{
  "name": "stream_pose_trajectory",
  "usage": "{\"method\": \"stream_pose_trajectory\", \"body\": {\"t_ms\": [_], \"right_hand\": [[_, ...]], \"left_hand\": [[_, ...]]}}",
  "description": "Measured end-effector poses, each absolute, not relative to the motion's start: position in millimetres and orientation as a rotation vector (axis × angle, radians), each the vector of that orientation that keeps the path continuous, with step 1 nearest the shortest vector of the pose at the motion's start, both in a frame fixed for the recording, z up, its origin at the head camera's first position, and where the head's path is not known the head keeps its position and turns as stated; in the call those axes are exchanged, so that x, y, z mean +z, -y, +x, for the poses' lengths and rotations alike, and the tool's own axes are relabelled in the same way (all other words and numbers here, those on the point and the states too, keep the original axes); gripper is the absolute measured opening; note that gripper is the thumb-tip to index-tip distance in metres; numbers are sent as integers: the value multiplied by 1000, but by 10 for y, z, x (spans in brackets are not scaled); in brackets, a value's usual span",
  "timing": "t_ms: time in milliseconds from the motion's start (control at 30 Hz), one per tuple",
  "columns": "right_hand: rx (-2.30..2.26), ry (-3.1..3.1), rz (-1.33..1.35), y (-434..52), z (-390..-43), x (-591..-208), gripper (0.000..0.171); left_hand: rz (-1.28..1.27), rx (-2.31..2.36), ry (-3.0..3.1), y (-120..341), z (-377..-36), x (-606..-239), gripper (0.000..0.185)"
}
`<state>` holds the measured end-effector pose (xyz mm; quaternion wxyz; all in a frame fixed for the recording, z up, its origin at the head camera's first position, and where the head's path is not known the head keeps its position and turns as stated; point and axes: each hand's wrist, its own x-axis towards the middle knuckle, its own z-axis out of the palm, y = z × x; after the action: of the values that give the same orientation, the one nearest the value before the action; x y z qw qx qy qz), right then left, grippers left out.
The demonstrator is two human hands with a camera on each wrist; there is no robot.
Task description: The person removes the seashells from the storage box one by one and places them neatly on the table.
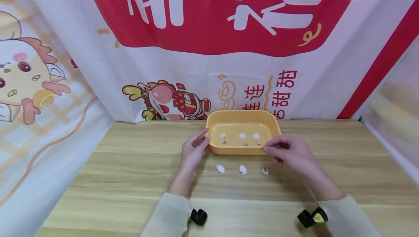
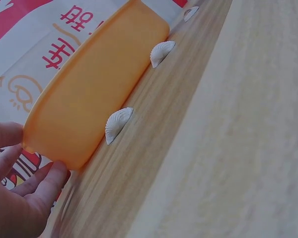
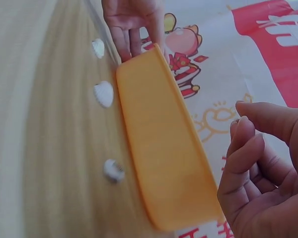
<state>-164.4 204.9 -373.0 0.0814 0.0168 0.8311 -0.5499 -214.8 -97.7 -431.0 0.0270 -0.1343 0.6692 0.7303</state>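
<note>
A shallow orange plastic tray (image 1: 276,129) sits on the wooden table (image 1: 114,164), at about twelve o'clock from the person, close to the printed banner (image 1: 212,29) that hangs behind.

The left hand (image 1: 194,151) is at the tray's nine o'clock side. Its fingers are nearly straight and lie against the near left corner; the left wrist view shows the fingertips (image 2: 52,176) touching the outer wall at that corner, with the thumb up beside the rim. It grips nothing.

The right hand (image 1: 288,150) is at the tray's near right corner, around four o'clock. Its fingers are loosely curled, thumb and forefinger close together by the rim. The right wrist view shows the fingers (image 3: 243,163) bent just beside the tray wall with nothing between them; whether they touch the rim cannot be told.

Inside the tray lie three white shells (image 1: 242,136) in a row, and nearer the front wall three smaller brownish shells (image 1: 245,143).

On the table at six o'clock from the tray, three more shells lie in a line: a white one at left (image 1: 220,169), a white one in the middle (image 1: 242,169), and a smaller one at right (image 1: 265,171). They are near the tray but apart from it, between the two forearms.
</note>
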Motion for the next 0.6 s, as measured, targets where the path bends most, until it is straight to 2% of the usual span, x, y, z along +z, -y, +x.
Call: {"method": "stream_pose_trajectory", "body": {"t_ms": [233,600], "right_hand": [[-1566,-2489,-29,-1839,-1943,-3601,29],[-1435,-2507,-56,-1431,-2429,-3611,17]], "left_hand": [[-403,2266,-2082,962,-2152,-4330,34],[-387,2256,-2089,955,-2129,-4315,35]]}}
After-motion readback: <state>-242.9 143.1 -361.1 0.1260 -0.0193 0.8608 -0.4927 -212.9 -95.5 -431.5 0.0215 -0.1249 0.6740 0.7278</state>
